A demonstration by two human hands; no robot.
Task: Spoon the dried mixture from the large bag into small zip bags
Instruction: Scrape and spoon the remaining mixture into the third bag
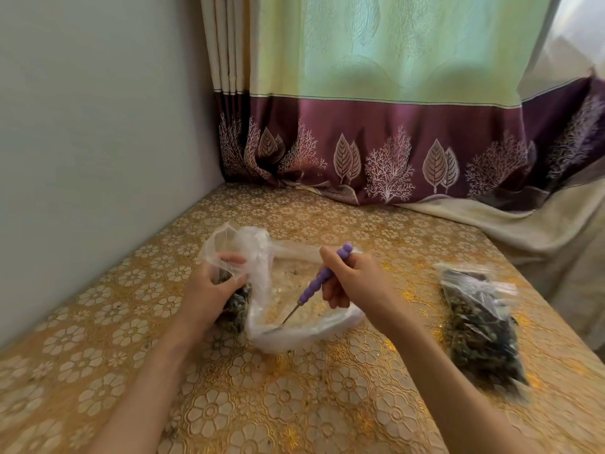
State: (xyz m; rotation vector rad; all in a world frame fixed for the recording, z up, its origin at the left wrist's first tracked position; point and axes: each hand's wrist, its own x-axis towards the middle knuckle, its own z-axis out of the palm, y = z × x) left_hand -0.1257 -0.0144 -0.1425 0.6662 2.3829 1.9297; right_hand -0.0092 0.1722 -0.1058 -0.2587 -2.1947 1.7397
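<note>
Left hand [212, 290] gripped a small bag [234, 303], fingers curled round its top, clear mouth of the bag sticking up past the thumb, dark dried mix showing in the lower part under the palm. Right hand [352, 280] held a spoon [314, 283] by its purple beaded handle, fingers wrapped round it, thin metal shaft angled down-left with the tip inside the big bag [294, 329]. Big bag was clear, crumpled, lay open on the table between both hands, mostly flat; could not tell how much mix sat in it. Off to the right, well apart, lay filled bags [481, 326] of the same dark mix, blurred, count unclear. Table [294, 404] was covered in a gold cloth with white flower pattern, a few crumbs near the big bag. Plain pale wall [98, 126] on the left met a curtain [393, 77] at the corner: light green upper, purple lower band with leaf and branch prints, hem resting on the table's back edge.
</note>
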